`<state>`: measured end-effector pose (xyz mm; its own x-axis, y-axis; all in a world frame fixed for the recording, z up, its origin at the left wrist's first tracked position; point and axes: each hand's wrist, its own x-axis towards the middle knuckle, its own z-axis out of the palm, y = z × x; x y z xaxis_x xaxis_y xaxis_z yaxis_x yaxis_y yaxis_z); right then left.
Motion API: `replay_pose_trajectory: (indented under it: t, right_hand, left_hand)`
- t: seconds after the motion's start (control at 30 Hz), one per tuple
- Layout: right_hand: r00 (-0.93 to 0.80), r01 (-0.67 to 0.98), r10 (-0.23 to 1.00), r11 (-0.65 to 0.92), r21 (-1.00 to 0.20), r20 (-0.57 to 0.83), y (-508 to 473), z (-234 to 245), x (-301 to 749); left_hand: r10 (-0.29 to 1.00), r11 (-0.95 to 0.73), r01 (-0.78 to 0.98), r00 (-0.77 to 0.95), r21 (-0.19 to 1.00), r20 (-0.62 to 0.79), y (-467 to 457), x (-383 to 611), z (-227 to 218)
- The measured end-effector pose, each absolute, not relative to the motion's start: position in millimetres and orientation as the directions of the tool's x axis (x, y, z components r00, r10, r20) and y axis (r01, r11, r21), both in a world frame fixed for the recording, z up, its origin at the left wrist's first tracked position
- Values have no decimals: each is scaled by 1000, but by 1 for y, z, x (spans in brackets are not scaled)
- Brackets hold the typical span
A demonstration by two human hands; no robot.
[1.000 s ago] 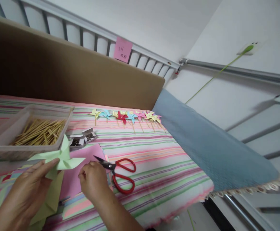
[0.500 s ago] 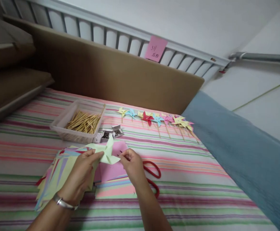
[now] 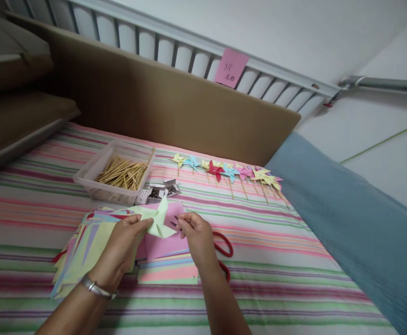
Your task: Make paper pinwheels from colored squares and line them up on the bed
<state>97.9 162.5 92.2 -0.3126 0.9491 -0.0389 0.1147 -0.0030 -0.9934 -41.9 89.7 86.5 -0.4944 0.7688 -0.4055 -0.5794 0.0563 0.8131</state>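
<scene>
My left hand (image 3: 121,246) pinches a pale green folded paper pinwheel (image 3: 154,218) and holds it just above a stack of coloured paper sheets (image 3: 84,244). My right hand (image 3: 196,237) is closed in a pinch beside the pinwheel's right edge, holding something small and thin that I cannot make out. Under my right wrist lie red-handled scissors (image 3: 224,249), partly hidden. A silver bracelet circles my left wrist.
A clear plastic tray (image 3: 95,174) of wooden sticks stands behind the paper, with small open boxes of pins (image 3: 159,190) beside it. A row of finished pinwheels (image 3: 229,173) lies near the brown board. A blue blanket (image 3: 346,232) covers the right side.
The view swung left and steadied. My right hand came away from the scissors and rose to the pinwheel's right edge in a pinch. My left hand keeps hold of the pinwheel.
</scene>
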Motion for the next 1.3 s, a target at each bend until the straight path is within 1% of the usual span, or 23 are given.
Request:
replay_pose_trajectory:
  t: [0.07,0.13,0.2,0.3,0.33,0.4,0.5,0.6,0.7,0.87,1.1,1.3]
  right_hand:
    - [-353,84,936,11,-996,-20,157,96,96]
    - [-397,79,917,59,-995,23,152,99,95]
    - [-427,105,900,152,-983,94,148,101,95]
    - [-442,167,866,335,-927,233,145,104,95]
    - [-440,185,857,379,-907,268,144,104,94]
    - [-435,223,852,416,-882,292,143,104,94]
    - [-441,267,864,386,-883,244,140,101,92]
    - [-447,274,872,346,-898,200,138,98,90]
    - [-443,276,877,331,-902,186,138,98,89]
    - [-428,269,887,310,-912,175,140,98,90]
    - [-397,238,910,224,-945,116,141,99,90]
    - [-420,214,893,269,-939,160,141,98,90]
  left_hand:
    - [771,56,-559,-503,827,-391,90,-41,84]
    - [776,50,-539,-508,841,-373,91,-40,80]
    - [786,45,-515,-511,856,-349,91,-40,76]
    - [791,41,-488,-518,872,-326,91,-39,73]
    - [793,40,-484,-517,874,-322,91,-39,73]
    - [797,43,-481,-512,876,-321,90,-38,73]
    - [807,50,-476,-499,878,-316,89,-35,75]
    - [811,57,-444,-502,894,-301,88,-32,78]
    - [823,57,-415,-496,908,-278,87,-29,81]
    - [835,45,-433,-479,900,-272,87,-27,84]
    - [852,42,-436,-455,899,-260,85,-28,86]
    - [844,42,-439,-464,897,-267,86,-27,85]
